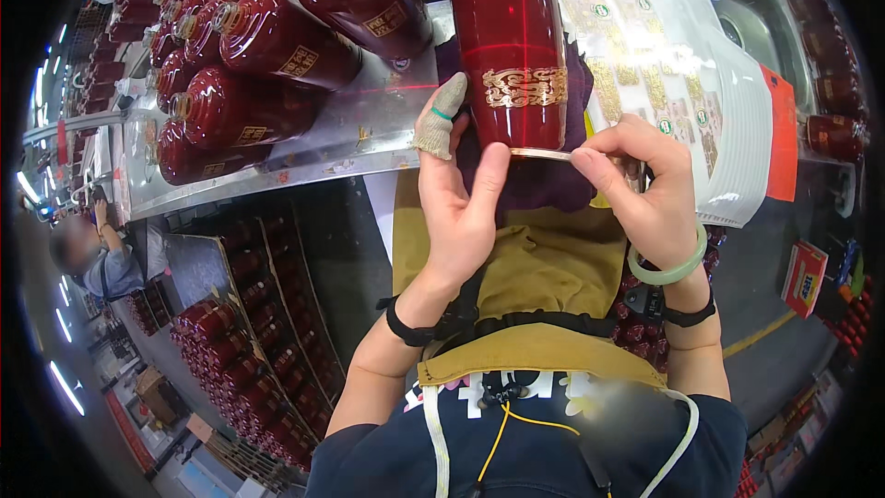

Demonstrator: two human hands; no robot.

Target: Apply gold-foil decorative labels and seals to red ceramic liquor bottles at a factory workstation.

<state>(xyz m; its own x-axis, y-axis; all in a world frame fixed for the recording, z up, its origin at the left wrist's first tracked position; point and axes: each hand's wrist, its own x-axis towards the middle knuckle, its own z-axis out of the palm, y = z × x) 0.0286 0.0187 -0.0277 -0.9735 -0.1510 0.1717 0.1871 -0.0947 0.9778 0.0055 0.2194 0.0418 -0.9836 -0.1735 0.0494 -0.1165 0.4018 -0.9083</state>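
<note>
A large dark red glass bottle (509,23) lies with its base toward me, on a bunched purple cloth (553,192). An ornate gold band (524,88) decorates its lower side. At the base edge runs a thin, pale gold strip (542,154). My left hand (458,217) steadies the bottle from the left, its thumb at the strip's left end; a fabric finger cover (447,111) with a green band sits on one finger. My right hand (659,189) pinches the strip's right end between thumb and forefinger. What the other right fingers do is partly hidden.
Several red bottles (277,41) lie on the metal bench (350,149) at the left. Sheets of gold labels (682,55) cover the right side, beside an orange-red sheet (781,134). Racked bottles (240,373) fill the lower left. A person (111,263) works at the far left.
</note>
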